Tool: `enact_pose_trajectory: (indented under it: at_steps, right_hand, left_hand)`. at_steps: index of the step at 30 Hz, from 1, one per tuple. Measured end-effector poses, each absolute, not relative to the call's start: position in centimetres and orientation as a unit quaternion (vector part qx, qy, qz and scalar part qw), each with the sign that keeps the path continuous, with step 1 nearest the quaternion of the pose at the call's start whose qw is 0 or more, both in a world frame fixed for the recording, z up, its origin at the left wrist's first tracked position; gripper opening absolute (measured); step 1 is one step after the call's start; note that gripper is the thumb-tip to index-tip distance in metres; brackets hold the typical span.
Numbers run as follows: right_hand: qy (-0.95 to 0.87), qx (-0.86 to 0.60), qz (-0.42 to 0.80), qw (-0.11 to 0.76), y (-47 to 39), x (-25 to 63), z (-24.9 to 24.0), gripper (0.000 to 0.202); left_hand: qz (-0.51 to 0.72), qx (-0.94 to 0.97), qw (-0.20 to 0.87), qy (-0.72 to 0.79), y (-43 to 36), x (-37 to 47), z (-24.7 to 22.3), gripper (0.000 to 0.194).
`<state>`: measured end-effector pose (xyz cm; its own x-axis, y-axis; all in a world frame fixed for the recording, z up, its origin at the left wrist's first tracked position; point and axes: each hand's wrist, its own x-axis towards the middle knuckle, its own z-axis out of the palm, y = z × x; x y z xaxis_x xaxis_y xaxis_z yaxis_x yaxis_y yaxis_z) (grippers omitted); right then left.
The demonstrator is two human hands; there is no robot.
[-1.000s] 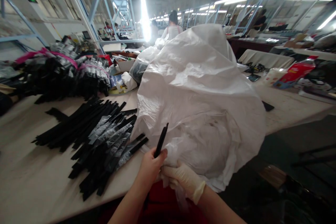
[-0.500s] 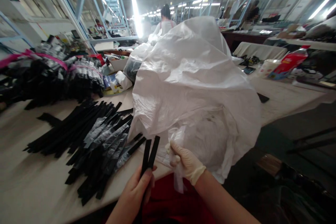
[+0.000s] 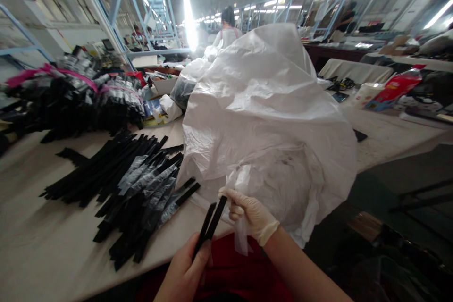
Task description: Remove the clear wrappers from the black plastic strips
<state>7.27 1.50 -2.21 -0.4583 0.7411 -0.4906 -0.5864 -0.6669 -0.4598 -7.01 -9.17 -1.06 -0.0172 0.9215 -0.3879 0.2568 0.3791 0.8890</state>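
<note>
Two black strips [image 3: 214,219] stand side by side in my left hand [image 3: 193,262], its fingers closed round their lower part. My right hand [image 3: 249,212], in a pale glove, is closed on a small clear plastic sleeve [image 3: 242,236] that hangs below the fingers. The right fingertips are close to the top of the longer strip; whether they touch it I cannot tell. Behind my hands lies a large white plastic bag [image 3: 255,99]. Left of it, black strips [image 3: 141,198] lie in a loose pile, several with clear plastic wrapped round them.
Bundles of wrapped black strips [image 3: 71,99] with pink ties sit at the back left of the table [image 3: 31,255]. A red-labelled bottle [image 3: 396,87] and a dark phone [image 3: 339,97] are at the right. A person [image 3: 228,26] is behind the bag.
The two strips have tilted to the right, and the gap between their tops and my right hand has narrowed. My right fingertips reach further left. The whole view has shifted slightly.
</note>
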Motion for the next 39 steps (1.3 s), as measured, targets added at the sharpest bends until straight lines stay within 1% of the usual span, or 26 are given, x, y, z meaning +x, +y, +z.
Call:
enact_pose_trajectory:
  at_steps: [2,4,8,10,13,17,20,23,25,28,31,33,35,39]
  right_hand:
    - [-0.148,-0.375,0.815,0.416,1.3,7.5,-2.8,0.029]
    - [-0.143,-0.399,0.795,0.433,1.4,7.7,-3.4,0.033]
    - [-0.091,-0.386,0.821,0.412,2.3,8.0,-3.9,0.032]
    - [-0.072,-0.368,0.838,0.396,2.4,8.0,-3.7,0.029]
    - [-0.047,-0.341,0.852,0.395,2.3,7.9,-3.2,0.026]
    - [-0.036,-0.341,0.854,0.390,2.2,7.7,-2.8,0.026]
    - [-0.058,-0.360,0.837,0.407,2.2,7.5,-3.0,0.028]
    - [-0.118,-0.374,0.797,0.459,1.3,6.7,-3.3,0.036]
    - [-0.166,-0.374,0.769,0.491,0.1,6.0,-3.5,0.036]
    - [-0.213,-0.358,0.771,0.482,-1.5,5.3,-3.5,0.033]
    - [-0.222,-0.381,0.764,0.471,-1.5,5.7,-3.3,0.031]
    - [-0.222,-0.408,0.740,0.486,-0.9,6.2,-2.9,0.030]
    - [-0.231,-0.414,0.729,0.493,-0.6,6.1,-2.6,0.030]
    - [-0.261,-0.408,0.734,0.476,-1.8,4.7,-2.4,0.032]
  left_hand:
    - [0.322,0.461,0.526,0.638,-9.1,-7.3,-1.2,0.042]
    - [0.328,0.459,0.528,0.635,-9.4,-7.3,-1.0,0.042]
    - [0.315,0.462,0.526,0.641,-10.0,-6.9,-0.6,0.039]
    - [0.309,0.495,0.490,0.648,-10.1,-6.6,-0.4,0.034]
    - [0.315,0.547,0.416,0.655,-9.7,-6.1,-0.2,0.028]
    - [0.301,0.561,0.383,0.669,-9.3,-5.6,-0.6,0.031]
    - [0.295,0.563,0.387,0.668,-9.2,-5.5,-1.3,0.032]
    - [0.301,0.552,0.408,0.662,-8.9,-5.3,-1.5,0.032]
    - [0.315,0.525,0.440,0.657,-8.4,-5.2,-1.4,0.034]
    - [0.342,0.466,0.510,0.637,-7.7,-5.6,-1.2,0.039]
    - [0.326,0.456,0.545,0.623,-7.9,-6.6,-1.1,0.035]
    - [0.311,0.476,0.521,0.636,-8.5,-7.2,-1.2,0.032]
    - [0.321,0.483,0.481,0.657,-8.9,-7.6,-1.1,0.035]
    - [0.358,0.468,0.436,0.681,-8.7,-7.7,-0.5,0.039]
